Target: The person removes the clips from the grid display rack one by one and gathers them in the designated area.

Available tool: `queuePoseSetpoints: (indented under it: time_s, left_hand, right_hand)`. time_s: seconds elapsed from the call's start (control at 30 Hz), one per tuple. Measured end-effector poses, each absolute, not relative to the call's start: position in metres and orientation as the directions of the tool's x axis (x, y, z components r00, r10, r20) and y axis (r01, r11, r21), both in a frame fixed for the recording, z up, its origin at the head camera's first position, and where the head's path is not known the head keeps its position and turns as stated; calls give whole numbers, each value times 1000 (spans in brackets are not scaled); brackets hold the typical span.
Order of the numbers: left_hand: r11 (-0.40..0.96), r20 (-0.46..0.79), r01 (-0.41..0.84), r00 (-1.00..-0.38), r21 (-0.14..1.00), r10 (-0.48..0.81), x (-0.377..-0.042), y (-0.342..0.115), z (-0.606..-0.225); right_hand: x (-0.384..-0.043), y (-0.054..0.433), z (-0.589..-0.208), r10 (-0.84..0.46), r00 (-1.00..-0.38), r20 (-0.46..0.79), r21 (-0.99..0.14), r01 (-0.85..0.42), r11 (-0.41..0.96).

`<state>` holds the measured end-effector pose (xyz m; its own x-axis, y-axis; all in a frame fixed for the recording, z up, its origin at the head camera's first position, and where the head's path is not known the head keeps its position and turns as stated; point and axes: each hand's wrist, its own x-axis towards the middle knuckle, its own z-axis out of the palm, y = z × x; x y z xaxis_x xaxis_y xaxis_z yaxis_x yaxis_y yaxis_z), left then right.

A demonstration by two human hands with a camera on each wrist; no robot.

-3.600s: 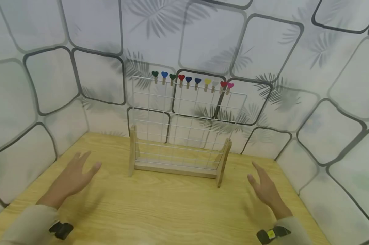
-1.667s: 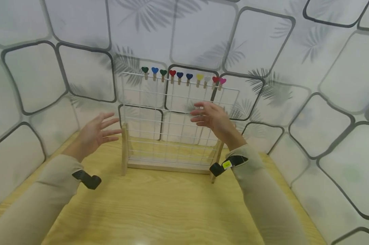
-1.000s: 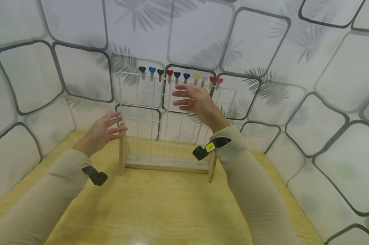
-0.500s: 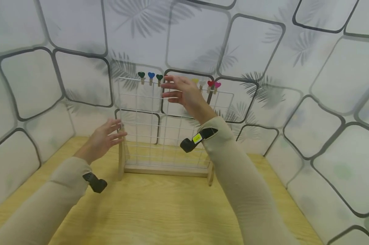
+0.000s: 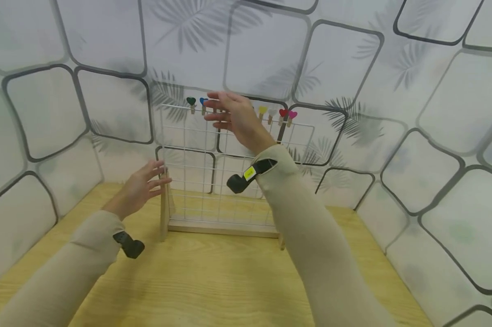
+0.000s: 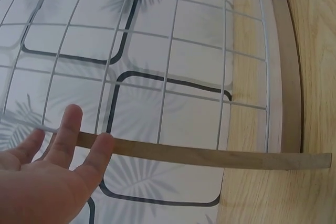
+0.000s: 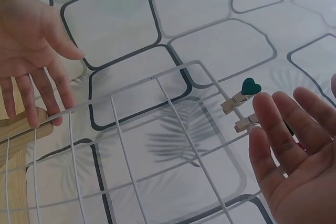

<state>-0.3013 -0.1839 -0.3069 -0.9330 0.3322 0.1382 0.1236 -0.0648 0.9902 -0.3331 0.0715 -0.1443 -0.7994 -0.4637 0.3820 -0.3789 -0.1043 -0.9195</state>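
A white wire grid rack (image 5: 184, 150) stands upright between wooden side posts. Along its top wire sit small wooden clothespins with coloured hearts. My right hand (image 5: 239, 118) reaches up to the top wire, fingers spread and loosely bent. It covers the middle clothespins; its fingertips overlap the blue-heart clothespin (image 5: 203, 101). The dark green-heart clothespin (image 7: 251, 86) shows just left of those fingertips. Clothespins with a yellow heart (image 5: 263, 110), a red heart (image 5: 283, 112) and a pink heart (image 5: 292, 115) show to the right. My left hand (image 5: 137, 188) is at the left post, fingers extended at its edge.
The rack's wooden base bar (image 5: 225, 228) lies on a wood-grain table (image 5: 205, 277). Patterned wall covering (image 5: 266, 50) rises close behind the rack and along both sides. Each wrist wears a black strap with a camera (image 5: 129, 245).
Both hands have risen from beside the rack. My right hand has moved up and left along the clothespins, while my left has come to the left post and stays there. The clothespins still visible keep their places.
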Motion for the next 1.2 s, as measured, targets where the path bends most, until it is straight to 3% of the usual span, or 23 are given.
queuePoseSetpoints:
  time_s: [0.4, 0.7, 0.9, 1.2]
  left_hand:
    - [-60, 128, 115, -928, 992, 349, -304, -189, -309]
    - [-63, 128, 114, -930, 992, 346, -305, -186, -306]
    - [-29, 135, 133, -931, 991, 341, -303, -186, -306]
    - [-34, 128, 124, -932, 992, 340, -303, -186, -307]
  right_hand:
    - [-341, 47, -132, -432, -825, 363, -920, -390, -28]
    - [-342, 39, -120, -438, -854, 281, -915, -376, 147]
    - [-345, 29, -117, -402, -889, 218, -870, -364, 333]
    - [-349, 16, -125, -281, -921, 271, -775, -382, 503]
